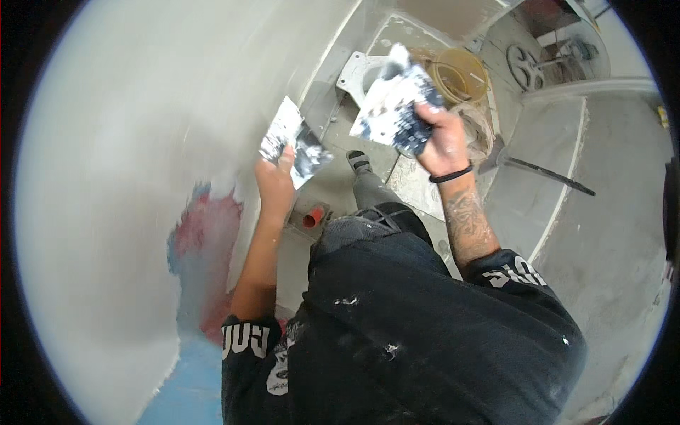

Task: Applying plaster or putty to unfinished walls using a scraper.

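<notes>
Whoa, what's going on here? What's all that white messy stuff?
A person holds a flat, white-smeared piece in each hand. The left hand grips the smaller-looking piece, beside a pale wall with a red-and-blue patch. The right hand grips the other piece, near a yellow bucket. The two pieces are apart right now.

The left hand (276,173) grips a smeared plate (303,147) near the pale wall (127,156) — the right hand (448,138) holds another plate (393,103) (blotched black and white).
</notes>
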A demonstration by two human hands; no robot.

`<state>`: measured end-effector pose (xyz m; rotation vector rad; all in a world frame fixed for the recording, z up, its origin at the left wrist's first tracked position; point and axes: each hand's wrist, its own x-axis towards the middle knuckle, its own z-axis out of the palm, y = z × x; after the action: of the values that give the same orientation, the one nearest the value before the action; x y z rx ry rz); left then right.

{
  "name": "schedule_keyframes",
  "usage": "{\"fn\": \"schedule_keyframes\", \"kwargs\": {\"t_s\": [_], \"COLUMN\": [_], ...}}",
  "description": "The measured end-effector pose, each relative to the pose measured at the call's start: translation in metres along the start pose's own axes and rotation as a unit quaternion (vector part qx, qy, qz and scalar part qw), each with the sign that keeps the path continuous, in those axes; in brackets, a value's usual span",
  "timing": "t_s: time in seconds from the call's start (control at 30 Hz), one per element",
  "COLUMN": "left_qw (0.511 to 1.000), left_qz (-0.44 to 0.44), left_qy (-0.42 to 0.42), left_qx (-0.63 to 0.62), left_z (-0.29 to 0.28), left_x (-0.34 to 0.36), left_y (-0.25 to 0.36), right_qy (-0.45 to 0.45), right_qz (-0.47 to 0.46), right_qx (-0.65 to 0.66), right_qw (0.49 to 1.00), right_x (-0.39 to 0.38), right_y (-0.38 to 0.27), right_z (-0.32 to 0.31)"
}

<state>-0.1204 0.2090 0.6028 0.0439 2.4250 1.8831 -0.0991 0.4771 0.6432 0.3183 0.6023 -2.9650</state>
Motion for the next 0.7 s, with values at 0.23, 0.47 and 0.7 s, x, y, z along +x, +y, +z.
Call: {"fn": "schedule_keyframes", "kwargs": {"t_s": [0.23, 0.47, 0.7], "left_qw": [0.844, 0.827, 0.824], "left_qz": [-0.168, -0.129, -0.118], "left_qy": [0.07, 0.119, 0.087], "left_qx": [-0.505, -0.534, -0.548], "left_z": [-0.025, -0.023, -0.035], "left_x": [-0.076, -0.057, -0.081], "left_y": [-0.007, 0.027, 0.05], "right_qy": [-0.029, -0.157, -0.482], "right_qz": [-0.062, -0.239, -0.273], "right_qx": [-0.035, -0.411, -0.626], "right_qw": [0.997, 0.866, 0.549], "right_x": [-0.035, -0.006, -0.016], "right_y": [0.056, 0.093, 0.069], "right_z": [-0.017, 0.016, 0.055]}}
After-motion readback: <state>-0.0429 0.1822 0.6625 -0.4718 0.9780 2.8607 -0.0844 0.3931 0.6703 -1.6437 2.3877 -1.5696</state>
